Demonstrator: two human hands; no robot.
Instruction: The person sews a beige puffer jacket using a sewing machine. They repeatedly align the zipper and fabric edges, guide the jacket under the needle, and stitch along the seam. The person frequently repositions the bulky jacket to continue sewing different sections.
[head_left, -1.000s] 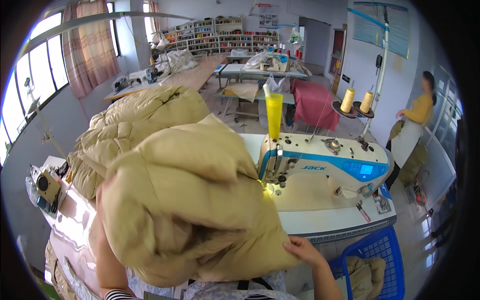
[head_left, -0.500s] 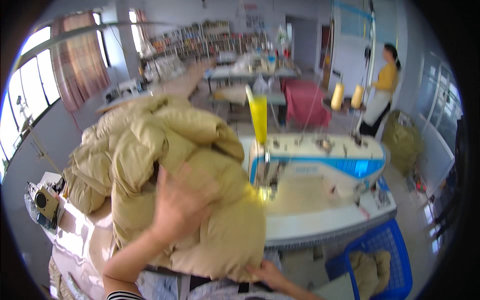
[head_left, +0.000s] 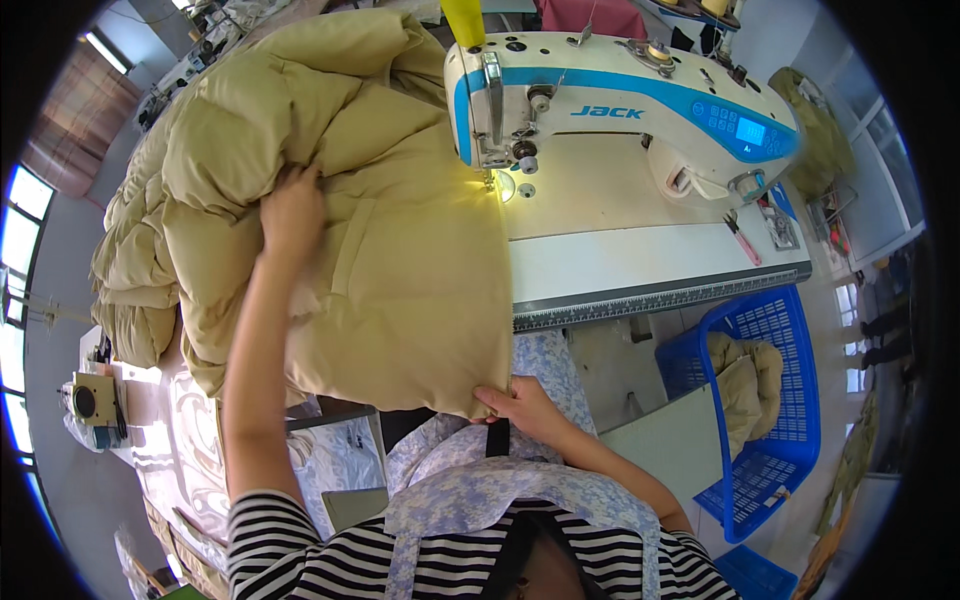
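A puffy khaki padded jacket (head_left: 410, 270) is spread over the left of the sewing table, its bulk heaped at the far left. Its straight right edge runs under the needle area of a white and blue sewing machine (head_left: 610, 110), where a small lamp glows. My left hand (head_left: 293, 215) is closed on a fold of the jacket beside the heaped part, its fingertips partly hidden in the cloth. Down at the near corner, my right hand (head_left: 520, 405) pinches the jacket's edge between thumb and fingers.
Pink-handled thread snips (head_left: 742, 240) lie on the machine bed at the right. Below stands a blue plastic basket (head_left: 805, 400) with khaki cloth pieces (head_left: 745, 390) inside. A ruler strip (head_left: 650, 303) lines the table's front edge. At far left sits a small beige machine (head_left: 92, 400).
The view has tilted down toward the table. My left hand, flat and blurred on the jacket before, now grips a fold farther up. My right hand still holds the near corner; the cloth lies flatter.
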